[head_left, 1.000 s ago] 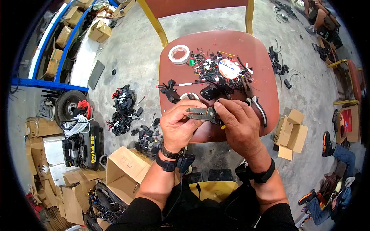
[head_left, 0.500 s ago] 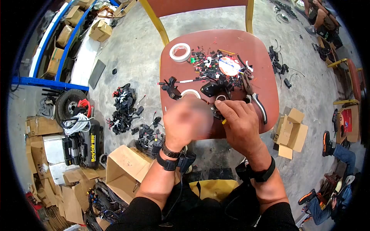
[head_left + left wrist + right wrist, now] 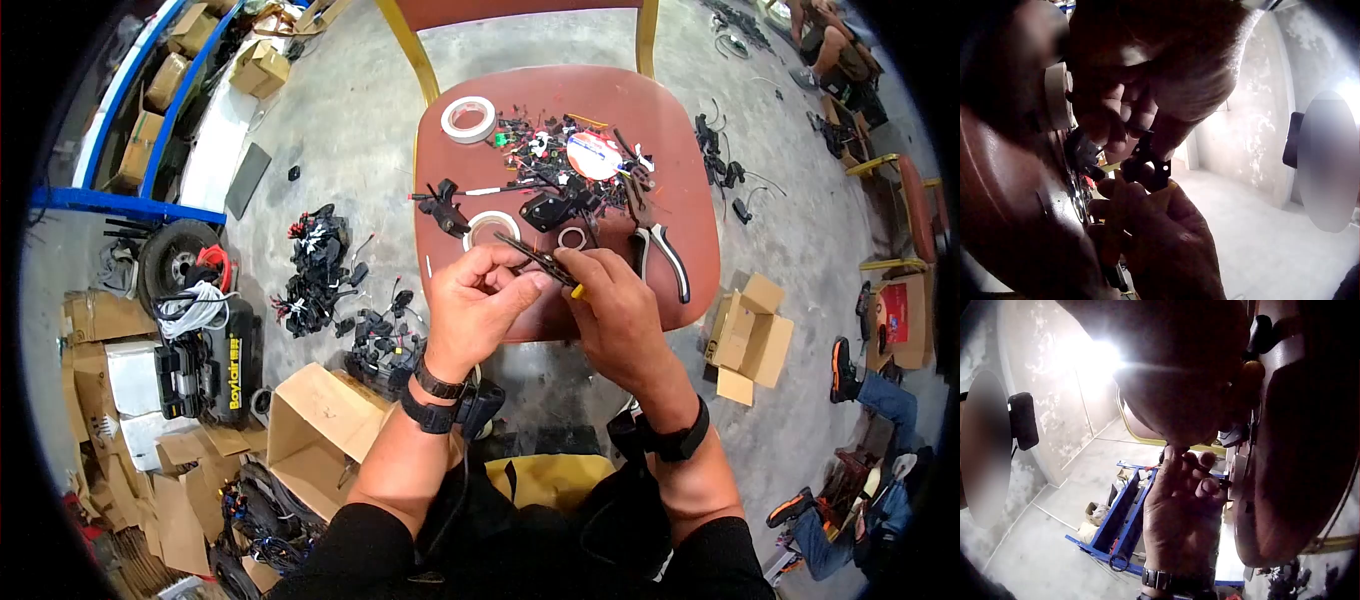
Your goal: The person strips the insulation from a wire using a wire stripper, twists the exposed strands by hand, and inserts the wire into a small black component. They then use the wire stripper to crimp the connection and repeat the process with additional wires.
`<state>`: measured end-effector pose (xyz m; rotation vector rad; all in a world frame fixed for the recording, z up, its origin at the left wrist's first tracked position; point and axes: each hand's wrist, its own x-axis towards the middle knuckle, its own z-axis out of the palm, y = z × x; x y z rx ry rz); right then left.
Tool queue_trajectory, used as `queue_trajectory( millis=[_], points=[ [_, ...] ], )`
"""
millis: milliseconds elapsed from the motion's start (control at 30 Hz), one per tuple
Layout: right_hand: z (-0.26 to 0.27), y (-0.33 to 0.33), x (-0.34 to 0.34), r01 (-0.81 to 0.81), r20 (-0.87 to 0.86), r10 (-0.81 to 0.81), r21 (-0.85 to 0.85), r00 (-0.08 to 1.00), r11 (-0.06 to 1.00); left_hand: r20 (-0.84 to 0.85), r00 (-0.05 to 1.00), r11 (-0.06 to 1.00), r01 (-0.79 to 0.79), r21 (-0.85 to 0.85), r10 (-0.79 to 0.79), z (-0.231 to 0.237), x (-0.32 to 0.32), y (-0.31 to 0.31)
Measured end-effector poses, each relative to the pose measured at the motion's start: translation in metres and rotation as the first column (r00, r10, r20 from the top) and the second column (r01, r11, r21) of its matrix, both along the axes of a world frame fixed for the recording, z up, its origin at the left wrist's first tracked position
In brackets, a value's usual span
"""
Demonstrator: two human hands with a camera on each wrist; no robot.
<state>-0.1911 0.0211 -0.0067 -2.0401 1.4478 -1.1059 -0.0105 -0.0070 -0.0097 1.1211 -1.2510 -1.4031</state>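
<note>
Between both hands a dark metal hand tool with a yellow grip (image 3: pixel 577 291) slants over the chair seat's near part. The right hand (image 3: pixel 622 325) curls its fingers round the yellow end. The left hand (image 3: pixel 475 315) pinches at the tool's dark front end, thumb and forefinger close together; whether a small part lies between them is hidden. In the left wrist view, a dark plate with holes (image 3: pixel 1162 170) shows between the left hand (image 3: pixel 1172 69) and the right hand (image 3: pixel 1166 244). The right wrist view has the left hand (image 3: pixel 1179 515) below the shadowed right hand (image 3: pixel 1179 381).
On the red seat (image 3: pixel 570 88) lie two white tape rolls (image 3: pixel 468 120), a pile of small connectors (image 3: pixel 530 150), a round labelled disc (image 3: pixel 594 156), black parts (image 3: pixel 548 211) and pliers (image 3: pixel 660 245). Cartons (image 3: pixel 750 335) and cable heaps (image 3: pixel 320 265) are on the floor.
The tool, seen broadside with its jaws one second ago, now shows nearly edge-on and tilted. The left hand, blurred half a second ago, is back by its front end. The head view has shifted slightly.
</note>
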Motion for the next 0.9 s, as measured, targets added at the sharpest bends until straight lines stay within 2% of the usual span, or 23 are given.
queue_trajectory(
  millis=[100, 300, 433, 700, 900],
  points=[
    [-0.004, 0.001, 0.000, -0.021, 0.010, 0.021, 0.012, 1.000, 1.000, 0.014, 1.000, 1.000, 0.008, -0.006, -0.007, -0.003, 0.002, 0.001],
    [0.002, 0.007, -0.001, -0.136, 0.222, 0.099, 0.159, 0.970, 0.978, 0.010, 1.000, 1.000, 0.028, 0.006, -0.028, 0.001, 0.004, 0.003],
    [0.007, 0.011, -0.002, -0.156, 0.242, 0.102, 0.218, 0.965, 0.963, -0.012, 0.999, 0.999, 0.049, -0.024, -0.050, 0.001, 0.006, 0.004],
    [0.017, 0.013, -0.001, -0.190, 0.340, 0.068, 0.340, 0.938, 0.921, 0.037, 0.999, 0.992, -0.023, -0.121, 0.027, 0.010, -0.001, 0.006],
    [0.017, 0.013, -0.001, -0.177, 0.336, 0.061, 0.329, 0.940, 0.927, 0.084, 0.995, 0.984, -0.045, -0.174, 0.060, 0.009, -0.002, 0.005]
  ],
)
